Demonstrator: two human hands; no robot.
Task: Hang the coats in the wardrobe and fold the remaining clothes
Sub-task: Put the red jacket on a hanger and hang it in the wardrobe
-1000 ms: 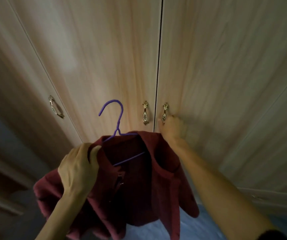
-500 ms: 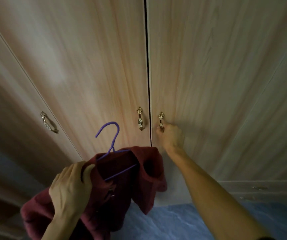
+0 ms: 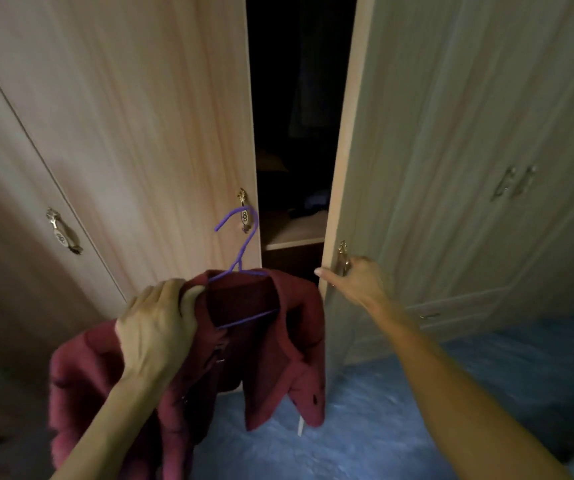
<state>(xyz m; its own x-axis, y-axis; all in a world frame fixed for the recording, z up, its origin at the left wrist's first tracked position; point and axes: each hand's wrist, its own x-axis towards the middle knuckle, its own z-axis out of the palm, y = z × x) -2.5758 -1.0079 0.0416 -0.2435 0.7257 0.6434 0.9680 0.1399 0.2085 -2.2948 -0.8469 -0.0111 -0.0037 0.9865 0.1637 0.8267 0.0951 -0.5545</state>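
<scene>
A dark red coat [image 3: 271, 344] hangs on a purple hanger [image 3: 244, 237], whose hook points up in front of the wardrobe. My left hand [image 3: 157, 327] grips the coat's shoulder and the hanger end. My right hand [image 3: 354, 278] holds the brass handle [image 3: 343, 258] of the right wardrobe door [image 3: 451, 168], which stands swung out toward me. Between the doors the wardrobe's inside [image 3: 296, 116] is dark, with a dim garment hanging high up and a wooden shelf [image 3: 294, 233] lower down.
The left door [image 3: 140, 133] stays closed, its brass handle [image 3: 244, 211] just behind the hanger hook. A further door with a handle [image 3: 62, 232] lies at the far left. More cabinet doors with handles [image 3: 514, 181] stand at the right. Blue floor [image 3: 365, 427] lies below.
My right hand has pulled the right door open, exposing the dark inside and shelf. The coat and hanger have moved right, closer to the gap.
</scene>
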